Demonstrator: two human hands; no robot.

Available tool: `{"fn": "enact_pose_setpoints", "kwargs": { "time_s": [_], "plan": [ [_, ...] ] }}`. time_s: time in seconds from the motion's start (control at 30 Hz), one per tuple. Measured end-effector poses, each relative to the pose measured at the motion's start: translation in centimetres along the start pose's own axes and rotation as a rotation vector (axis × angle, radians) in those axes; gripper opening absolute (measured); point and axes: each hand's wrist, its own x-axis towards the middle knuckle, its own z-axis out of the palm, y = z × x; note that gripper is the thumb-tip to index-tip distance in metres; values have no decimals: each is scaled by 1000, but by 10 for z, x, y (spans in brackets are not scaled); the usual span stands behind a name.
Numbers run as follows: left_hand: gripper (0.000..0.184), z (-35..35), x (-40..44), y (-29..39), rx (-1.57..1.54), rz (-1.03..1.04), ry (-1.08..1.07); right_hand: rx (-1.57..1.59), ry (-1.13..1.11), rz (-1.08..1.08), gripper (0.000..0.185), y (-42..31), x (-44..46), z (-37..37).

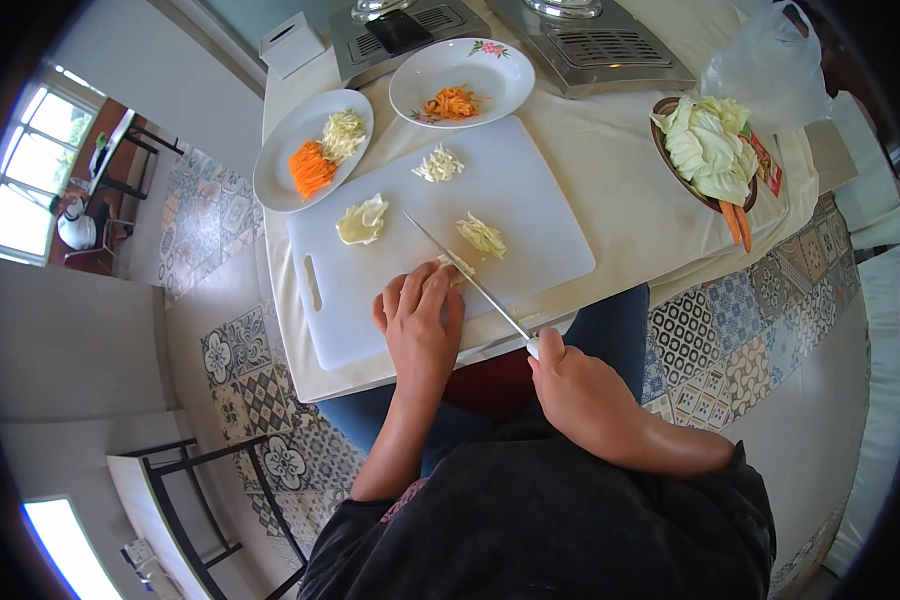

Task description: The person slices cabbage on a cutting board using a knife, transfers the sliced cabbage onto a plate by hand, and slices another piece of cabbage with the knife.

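My right hand point(580, 385) is wrapped round the white handle of a kitchen knife point(475, 283), whose blade slants up and left over the white cutting board point(550, 240). Beside the blade, my left hand point(417, 310) presses a piece of cabbage point(457, 266) to the board with bent fingers; most of that piece is hidden under them. Shredded cabbage point(482, 236) lies just right of the blade. To the left is a cabbage leaf piece point(362, 220), and finely chopped white bits point(438, 164) form a pile near the board's far edge.
Left of the board, a white oval plate point(270, 182) holds shredded carrot and cabbage. Behind it stands a flowered plate point(515, 75) with cooked-looking orange shreds. A brown bowl point(662, 150) at right bears cabbage leaves and carrots, near a plastic bag point(770, 70). Two metal stoves point(610, 50) line the back.
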Motion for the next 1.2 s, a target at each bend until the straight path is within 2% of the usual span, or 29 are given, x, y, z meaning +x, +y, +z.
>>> {"fn": "enact_pose_setpoints", "kwargs": {
  "time_s": [0.77,1.2],
  "plan": [
    [23,6,-3,-4,-96,-44,108,-78,-225,71,23,-7,20,-15],
    [22,9,-4,-1,-70,-66,156,-92,-159,11,24,0,29,-10]
  ]
}}
